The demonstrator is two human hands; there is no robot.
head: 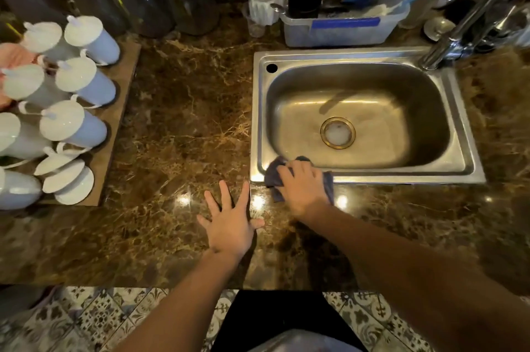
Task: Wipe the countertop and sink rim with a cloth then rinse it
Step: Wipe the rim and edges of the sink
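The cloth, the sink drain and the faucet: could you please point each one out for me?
cloth (272, 172): head view, on its dark blue left fold.
sink drain (337, 132): head view, on its centre.
faucet (447, 38): head view, on its chrome stem.

glossy marble countertop (177, 127), brushed steel sink (461, 133), cloth (272, 176)

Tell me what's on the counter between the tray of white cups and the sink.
Nothing: in the head view, only bare marble countertop lies between the tray of cups and the sink.

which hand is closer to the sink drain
Right. The right hand presses the cloth on the sink's near rim, just below-left of the drain; the left hand lies flat on the countertop, farther left.
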